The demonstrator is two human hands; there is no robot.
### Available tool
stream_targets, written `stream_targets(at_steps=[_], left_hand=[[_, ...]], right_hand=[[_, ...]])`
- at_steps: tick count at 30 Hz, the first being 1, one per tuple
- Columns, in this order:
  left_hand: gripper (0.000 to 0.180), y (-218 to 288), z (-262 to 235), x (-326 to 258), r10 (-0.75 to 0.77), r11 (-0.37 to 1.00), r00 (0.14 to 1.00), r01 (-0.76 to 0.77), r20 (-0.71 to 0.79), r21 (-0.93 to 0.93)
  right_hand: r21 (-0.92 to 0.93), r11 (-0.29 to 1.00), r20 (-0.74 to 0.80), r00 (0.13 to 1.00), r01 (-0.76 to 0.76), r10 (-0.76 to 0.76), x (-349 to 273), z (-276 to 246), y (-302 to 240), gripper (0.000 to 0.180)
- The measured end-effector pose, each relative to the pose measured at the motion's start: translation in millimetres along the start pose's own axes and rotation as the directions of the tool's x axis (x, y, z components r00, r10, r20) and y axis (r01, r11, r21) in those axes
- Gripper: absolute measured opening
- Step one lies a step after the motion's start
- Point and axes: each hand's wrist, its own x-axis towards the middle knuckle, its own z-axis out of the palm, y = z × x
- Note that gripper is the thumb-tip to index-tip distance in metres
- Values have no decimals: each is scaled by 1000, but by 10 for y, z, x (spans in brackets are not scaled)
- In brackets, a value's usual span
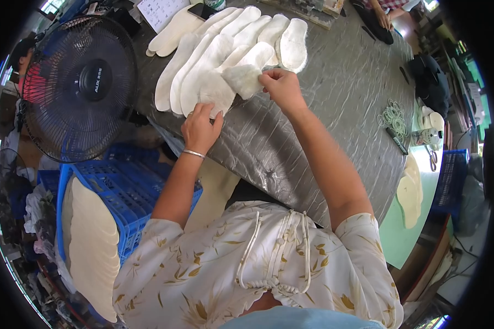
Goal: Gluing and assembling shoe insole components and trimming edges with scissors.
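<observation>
Pale, fleecy insoles lie in overlapping rows on the dark, plastic-covered table. My right hand pinches the edge of a fluffy insole, whose end is lifted and bent over. At the near edge of the row my left hand, with a bracelet at the wrist, rests its fingertips on the heel end of an insole. Its thumb stands apart from the fingers. The underside of the bent insole is partly hidden.
A black fan stands left of the table, above a blue crate with stacked insoles. Rightward lie green string, a marker and scissors. Another person's hand touches a dark sole at the far right.
</observation>
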Motion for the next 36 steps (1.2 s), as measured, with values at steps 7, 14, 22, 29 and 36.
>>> stream_targets(at_steps=[7, 14, 22, 29, 36], left_hand=[[30, -24, 91, -35, 70, 997, 997, -69, 30, -17], [32, -43, -3, 24, -6, 1000, 998, 5, 69, 21], [30, -90, 15, 103, -19, 990, 995, 5, 98, 142], [29, 70, -61, 107, -56, 994, 996, 48, 70, 102], [22, 399, 1, -69, 19, 984, 997, -32, -75, -176]], right_hand=[[-255, 958, -265, 943, 131, -200, 626, -683, -196, 25], [-453, 748, -52, 823, 486, -566, 299, -1180, -934, 18], [-545, 798, -298, 831, 257, -470, 145, -1669, -527, 25], [-491, 867, -401, 863, 80, -307, 380, -2417, -301, 23], [-653, 475, 203, 740, 590, -641, -1226, -2281, -257, 20]])
